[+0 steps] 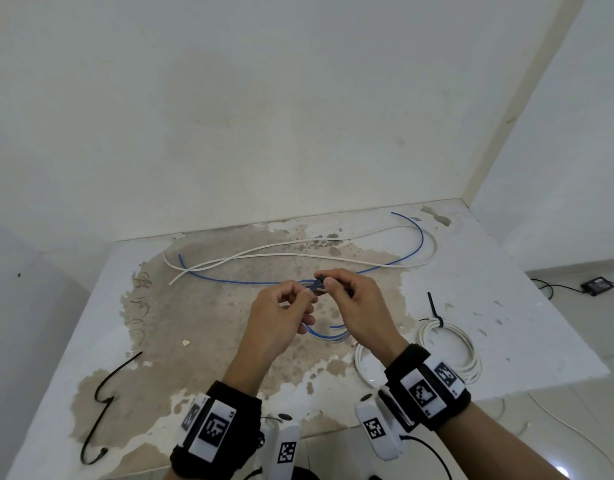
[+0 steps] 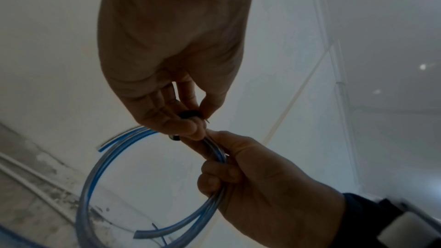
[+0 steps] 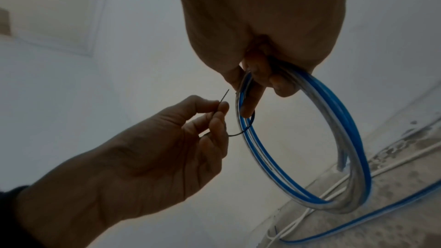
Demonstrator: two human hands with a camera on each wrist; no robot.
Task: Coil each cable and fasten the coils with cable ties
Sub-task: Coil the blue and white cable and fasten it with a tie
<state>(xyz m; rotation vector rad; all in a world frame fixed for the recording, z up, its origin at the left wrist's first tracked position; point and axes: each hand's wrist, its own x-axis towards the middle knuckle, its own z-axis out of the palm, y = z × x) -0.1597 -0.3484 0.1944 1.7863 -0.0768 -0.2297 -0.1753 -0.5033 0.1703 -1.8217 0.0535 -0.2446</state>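
A small coil of blue cable hangs between my hands above the stained table. My right hand grips the top of the blue coil with curled fingers. A thin black cable tie loops round the strands just under the right fingers. My left hand pinches the tie's tail between thumb and forefinger. In the left wrist view the left fingertips hold the black tie right against the right hand. A white coil with a black tie lies at the right.
A long loose white cable and a loose blue cable sprawl across the back of the table. A bent black tie lies near the front left edge. A black device with wires sits on the floor at the right.
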